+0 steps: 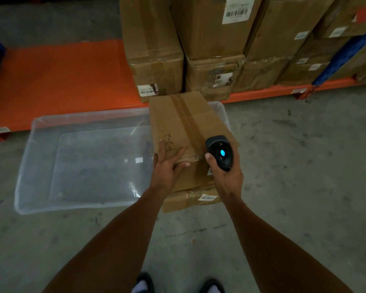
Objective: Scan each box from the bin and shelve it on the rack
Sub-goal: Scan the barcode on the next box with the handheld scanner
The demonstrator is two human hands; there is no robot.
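A taped cardboard box [184,123] with handwriting on top stands at the right end of a clear plastic bin [36,166] on the floor. My left hand [167,166] grips the box's near top edge, fingers on top and thumb on the front face. My right hand [226,174] is shut on a black handheld scanner [220,153] with a lit blue light, held over the box's near right corner. A second, flatter box [190,199] with a white barcode label lies under it. The orange rack shelf [57,81] runs behind the bin.
Several stacked cardboard boxes [216,39] with barcode labels fill the right part of the rack. A blue upright [344,56] crosses at far right. Grey concrete floor [304,166] surrounds the bin. My shoes [144,284] show at the bottom edge.
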